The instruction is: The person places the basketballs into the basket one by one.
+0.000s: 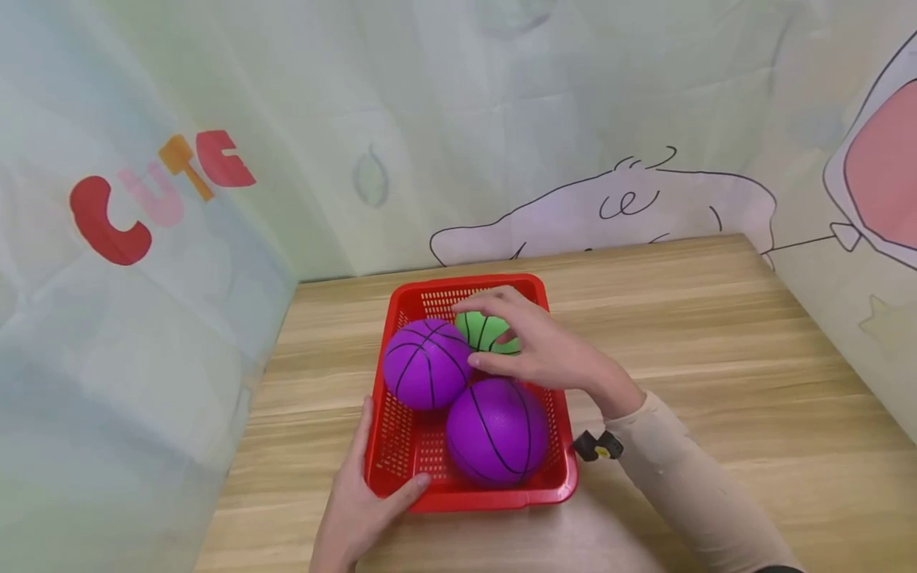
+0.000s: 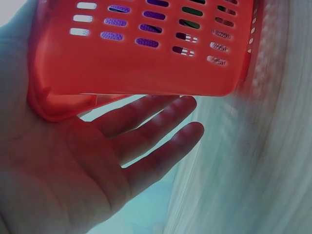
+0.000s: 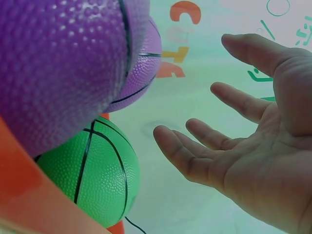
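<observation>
A red plastic basket (image 1: 473,500) with slotted walls holds two purple balls, one at the left (image 1: 427,364) and one at the near right (image 1: 497,432), and a green ball (image 1: 478,330) at the back. All three have black basketball lines. My left hand (image 1: 356,503) rests against the basket's near left corner, its thumb at the near rim. Its fingers (image 2: 161,151) extend loosely in the left wrist view. Over the basket, my right hand (image 1: 533,338) hovers with spread fingers, partly covering the green ball. The right wrist view shows nothing in its palm.
The basket stands on a wood-grain table (image 1: 688,350). A printed cloth (image 1: 401,119) hangs behind and at the sides, with colored letters on the left. A small black device (image 1: 598,446) sits at my right sleeve.
</observation>
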Demonstrator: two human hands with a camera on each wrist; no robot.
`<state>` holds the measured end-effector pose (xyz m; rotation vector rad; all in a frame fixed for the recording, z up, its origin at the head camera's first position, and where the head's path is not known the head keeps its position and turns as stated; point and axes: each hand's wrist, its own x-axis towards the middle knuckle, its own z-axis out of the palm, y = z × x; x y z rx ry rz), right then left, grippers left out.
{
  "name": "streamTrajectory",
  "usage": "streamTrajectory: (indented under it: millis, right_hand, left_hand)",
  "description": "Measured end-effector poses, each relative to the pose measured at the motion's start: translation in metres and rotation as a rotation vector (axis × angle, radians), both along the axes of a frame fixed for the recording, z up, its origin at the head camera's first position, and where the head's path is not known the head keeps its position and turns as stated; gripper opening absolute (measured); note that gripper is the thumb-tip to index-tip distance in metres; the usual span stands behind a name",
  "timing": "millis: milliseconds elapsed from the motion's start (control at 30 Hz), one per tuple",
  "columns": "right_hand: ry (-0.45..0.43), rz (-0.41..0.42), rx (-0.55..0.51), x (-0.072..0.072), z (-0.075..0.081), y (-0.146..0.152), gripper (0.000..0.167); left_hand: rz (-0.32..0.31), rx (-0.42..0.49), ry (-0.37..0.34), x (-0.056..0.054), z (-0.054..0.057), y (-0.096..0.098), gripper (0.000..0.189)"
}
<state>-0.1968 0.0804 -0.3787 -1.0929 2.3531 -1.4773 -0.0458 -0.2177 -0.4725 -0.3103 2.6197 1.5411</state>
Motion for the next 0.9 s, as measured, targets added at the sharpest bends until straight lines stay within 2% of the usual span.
streamTrajectory:
  millis: [300,467,600,700,900]
  right_hand:
    - [0.055,-0.035,-0.035,0.004,0.001,0.007,0.056]
    - [0.097,-0.06,-0.055,0.009,0.003,0.011,0.057]
    - [0.166,-0.092,-0.046,0.012,0.005,0.016,0.06]
    - [0.212,-0.111,-0.046,0.014,0.007,0.02,0.062]
    - [0.258,-0.135,-0.054,0.017,0.008,0.027,0.065]
  left_hand:
    - [-0.015,-0.036,-0.011,-0.001,0.002,-0.002,0.132]
    - [-0.006,-0.097,-0.038,0.0,0.003,-0.003,0.133]
    - [-0.001,-0.179,-0.066,0.0,0.006,-0.003,0.136]
    - [-0.015,-0.271,-0.06,0.0,0.012,-0.003,0.138]
    - [-0.057,-0.45,0.036,0.0,0.028,-0.004,0.141]
